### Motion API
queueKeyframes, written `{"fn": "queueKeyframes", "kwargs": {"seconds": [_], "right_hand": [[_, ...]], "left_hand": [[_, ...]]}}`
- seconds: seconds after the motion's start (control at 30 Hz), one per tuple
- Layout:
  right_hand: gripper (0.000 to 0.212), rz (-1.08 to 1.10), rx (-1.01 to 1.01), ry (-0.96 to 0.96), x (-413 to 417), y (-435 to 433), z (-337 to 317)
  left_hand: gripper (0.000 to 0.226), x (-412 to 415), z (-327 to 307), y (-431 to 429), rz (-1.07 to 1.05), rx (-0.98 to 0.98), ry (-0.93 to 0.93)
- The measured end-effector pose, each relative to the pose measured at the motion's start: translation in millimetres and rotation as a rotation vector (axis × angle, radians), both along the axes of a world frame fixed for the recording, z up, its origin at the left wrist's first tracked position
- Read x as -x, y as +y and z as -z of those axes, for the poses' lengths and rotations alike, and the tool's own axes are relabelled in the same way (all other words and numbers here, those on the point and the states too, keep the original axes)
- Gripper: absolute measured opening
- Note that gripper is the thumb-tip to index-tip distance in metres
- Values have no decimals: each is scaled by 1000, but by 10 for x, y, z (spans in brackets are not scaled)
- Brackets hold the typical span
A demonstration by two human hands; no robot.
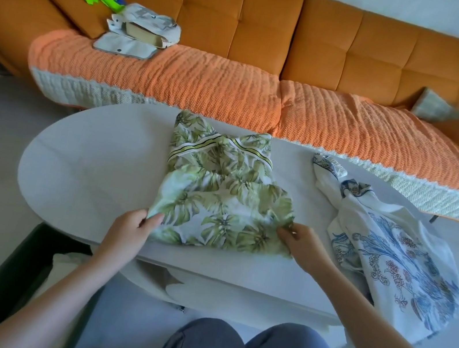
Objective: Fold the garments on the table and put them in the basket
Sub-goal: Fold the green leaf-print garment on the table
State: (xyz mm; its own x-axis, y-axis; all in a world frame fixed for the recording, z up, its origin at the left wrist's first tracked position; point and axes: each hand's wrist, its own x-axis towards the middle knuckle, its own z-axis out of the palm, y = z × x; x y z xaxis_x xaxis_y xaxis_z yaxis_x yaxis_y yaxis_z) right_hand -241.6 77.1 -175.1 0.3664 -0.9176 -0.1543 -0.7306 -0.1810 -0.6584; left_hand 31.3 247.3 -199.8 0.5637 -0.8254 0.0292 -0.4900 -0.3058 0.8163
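left hand (130, 225) and right hand (303, 245) each pinch the green leaf-print fabric garment (224, 200) on the oval white table (87, 165); blue floral white garment (391, 249) beside it

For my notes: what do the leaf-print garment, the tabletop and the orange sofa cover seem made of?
The leaf-print garment looks like thin matte woven fabric, perhaps cotton or rayon: it drapes and creases softly. The tabletop is hard, smooth, pale grey with a faint sheen, possibly stone or laminate. The sofa cover is thick matte cloth with a waffle-like weave and puckered ridges.
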Motion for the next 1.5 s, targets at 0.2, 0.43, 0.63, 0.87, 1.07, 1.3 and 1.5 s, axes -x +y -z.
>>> {"fn": "queueKeyframes", "kwargs": {"seconds": [0.2,0.43,0.63,0.87,1.07,1.3,1.5], "right_hand": [[72,-25,355,75,-59,38,-180],[58,-491,342,291,-478,-143,-33],[86,-550,268,280,-484,-319,267],[80,-479,381,168,-84,-471,-129],[106,-889,700,501,153,-840,-58],[68,-961,728,454,-56,-989,-87],[66,-1002,723,423,-129,-1146,49]], "left_hand": [[48,-24,-303,-41,-140,257,-263],[82,-51,-214,-484,489,-201,-864],[88,-140,122,-359,387,-410,-678],[52,-467,-93,-322,327,177,-430],[96,-804,20,-316,604,-54,-909],[84,-833,74,-528,597,52,-852],[73,-903,160,-608,576,141,-799]]}}
